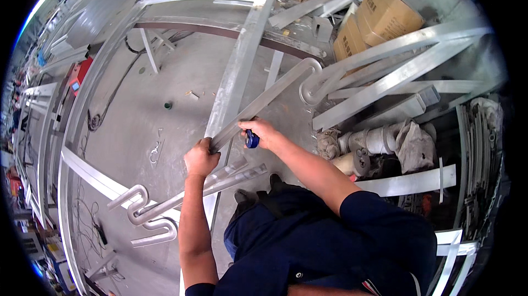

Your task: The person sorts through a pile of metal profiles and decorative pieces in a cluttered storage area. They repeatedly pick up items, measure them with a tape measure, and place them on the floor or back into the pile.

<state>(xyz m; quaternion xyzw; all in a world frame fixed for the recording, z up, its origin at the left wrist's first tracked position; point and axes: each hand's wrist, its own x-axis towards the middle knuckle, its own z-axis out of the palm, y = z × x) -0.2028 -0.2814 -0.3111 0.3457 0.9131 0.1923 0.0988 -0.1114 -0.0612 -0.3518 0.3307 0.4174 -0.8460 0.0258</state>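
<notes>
A long silvery metal bar [278, 88] with a hook-like curl at its far end slants across a frame beam [237, 73]. My left hand [202, 158] is closed around the bar's near end. Farther along, my right hand [260, 131] holds a small blue tape measure [252, 139], its thumb and fingers at the bar's edge. No drawn-out tape can be made out. Similar bars with bent ends [138, 214] rest over the frame's lower left crosspiece [91, 174].
Cardboard boxes [388, 12] and curved metal pieces [396, 73] stand at the right. Dusty wrapped rolls [379, 141] lie nearer, beside a rack of thin rods [480, 158]. Cables [94, 122] and a small green cup-like object [168, 105] are on the floor.
</notes>
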